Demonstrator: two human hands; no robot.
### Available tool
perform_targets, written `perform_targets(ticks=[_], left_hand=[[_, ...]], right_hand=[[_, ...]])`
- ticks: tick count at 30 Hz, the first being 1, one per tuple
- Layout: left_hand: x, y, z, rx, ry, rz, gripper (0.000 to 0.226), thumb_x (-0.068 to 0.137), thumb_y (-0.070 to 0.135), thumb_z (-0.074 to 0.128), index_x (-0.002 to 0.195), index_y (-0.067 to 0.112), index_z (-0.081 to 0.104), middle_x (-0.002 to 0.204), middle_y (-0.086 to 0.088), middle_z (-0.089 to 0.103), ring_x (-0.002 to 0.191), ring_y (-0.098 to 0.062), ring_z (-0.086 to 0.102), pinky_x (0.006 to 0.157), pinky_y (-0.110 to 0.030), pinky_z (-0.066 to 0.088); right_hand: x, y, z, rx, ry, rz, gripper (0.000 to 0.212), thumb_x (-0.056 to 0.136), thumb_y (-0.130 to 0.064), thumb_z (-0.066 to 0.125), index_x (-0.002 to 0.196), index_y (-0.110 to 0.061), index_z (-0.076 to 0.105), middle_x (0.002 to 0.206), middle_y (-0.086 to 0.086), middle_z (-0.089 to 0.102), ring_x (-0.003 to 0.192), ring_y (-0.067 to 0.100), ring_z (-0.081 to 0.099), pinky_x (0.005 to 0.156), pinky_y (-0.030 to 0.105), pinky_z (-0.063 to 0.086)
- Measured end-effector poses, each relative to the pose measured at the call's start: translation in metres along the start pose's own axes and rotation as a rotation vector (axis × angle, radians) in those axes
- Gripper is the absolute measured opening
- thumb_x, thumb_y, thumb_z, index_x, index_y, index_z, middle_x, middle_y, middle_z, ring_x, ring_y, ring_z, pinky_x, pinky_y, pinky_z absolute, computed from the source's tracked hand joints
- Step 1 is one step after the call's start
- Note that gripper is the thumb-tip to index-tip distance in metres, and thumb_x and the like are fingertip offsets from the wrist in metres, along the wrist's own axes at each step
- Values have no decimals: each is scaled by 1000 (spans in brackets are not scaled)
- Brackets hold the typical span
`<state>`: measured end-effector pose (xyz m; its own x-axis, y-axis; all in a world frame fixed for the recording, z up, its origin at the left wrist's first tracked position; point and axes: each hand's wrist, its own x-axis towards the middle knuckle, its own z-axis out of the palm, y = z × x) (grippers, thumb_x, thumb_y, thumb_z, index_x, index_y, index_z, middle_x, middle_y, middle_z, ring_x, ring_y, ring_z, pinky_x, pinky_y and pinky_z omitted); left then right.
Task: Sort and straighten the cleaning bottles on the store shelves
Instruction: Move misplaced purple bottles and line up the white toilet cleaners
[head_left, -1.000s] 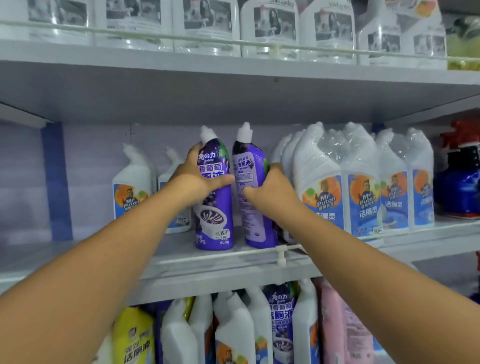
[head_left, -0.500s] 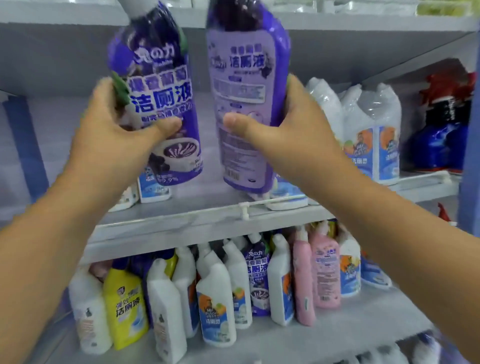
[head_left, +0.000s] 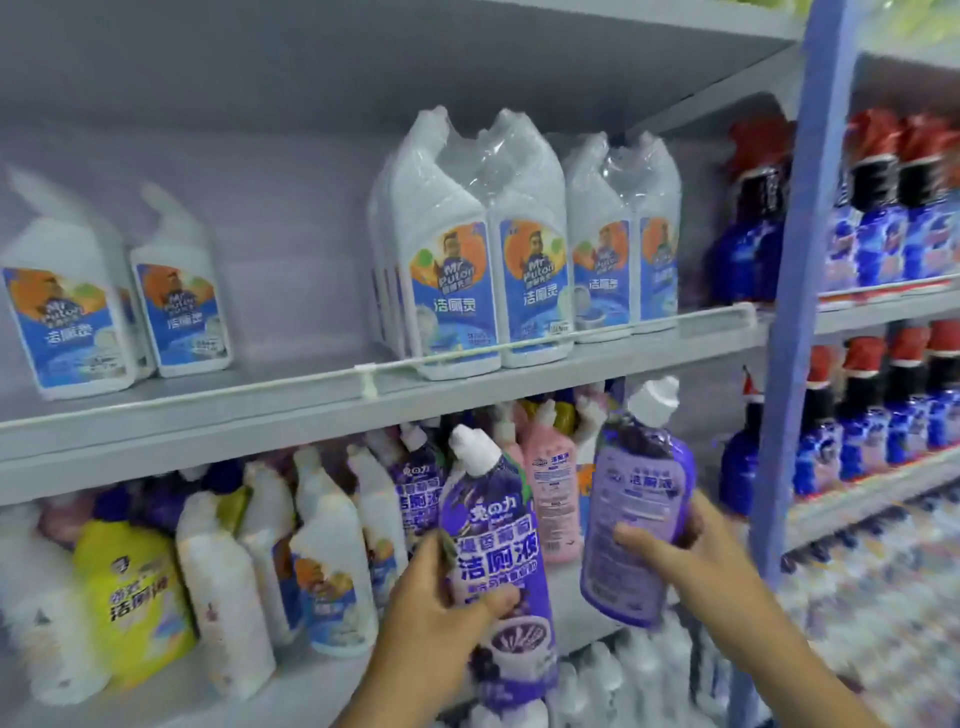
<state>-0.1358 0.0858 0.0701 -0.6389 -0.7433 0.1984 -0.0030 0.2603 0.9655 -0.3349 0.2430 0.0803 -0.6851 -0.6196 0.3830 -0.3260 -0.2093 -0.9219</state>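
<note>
My left hand (head_left: 431, 618) grips a purple bottle (head_left: 496, 551) with a white cap, its front label facing me. My right hand (head_left: 691, 564) grips a second purple bottle (head_left: 636, 514), its back label facing me. Both bottles are held upright in the air in front of the lower shelf (head_left: 311, 675). Behind them on that shelf stands a third purple bottle (head_left: 418, 493) among mixed white, pink and yellow ones. On the middle shelf (head_left: 208, 410), two white bottles (head_left: 114, 301) stand at the left and plastic-wrapped white packs (head_left: 519, 249) at the right, with a gap between them.
A blue upright post (head_left: 800, 312) divides this shelf unit from the one on the right, which holds rows of dark blue spray bottles (head_left: 883, 228) with red tops. A yellow bottle (head_left: 130, 597) and pink bottles (head_left: 550, 493) crowd the lower shelf. More white bottles (head_left: 623, 675) show below.
Both hands have lifted the two purple bottles off the middle shelf and lowered them in front of the lower shelf. The view has shifted to the right and down.
</note>
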Motion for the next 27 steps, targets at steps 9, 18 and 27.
perform_targets(ticks=[9,18,27], left_hand=[[90,-77,43,219,123,-89,52,77,25,87,122,27,60,105,13,75,90,2,70,77,-16,52],[104,-68,31,429,9,-78,54,81,41,83,126,33,54,109,15,69,91,-5,62,76,-18,45],[64,-92,-42,371,263,31,29,93,19,71,104,42,57,114,12,67,93,1,63,73,-5,47]], right_hand=[[73,122,30,-72,-62,224,42,81,-14,83,117,-24,64,108,-2,77,95,17,75,88,45,60],[100,133,51,-206,-19,207,44,88,-29,76,126,-29,53,112,-8,69,96,7,68,72,23,54],[63,102,77,-351,387,133,34,91,-35,72,113,-20,51,112,4,58,92,20,62,74,29,47]])
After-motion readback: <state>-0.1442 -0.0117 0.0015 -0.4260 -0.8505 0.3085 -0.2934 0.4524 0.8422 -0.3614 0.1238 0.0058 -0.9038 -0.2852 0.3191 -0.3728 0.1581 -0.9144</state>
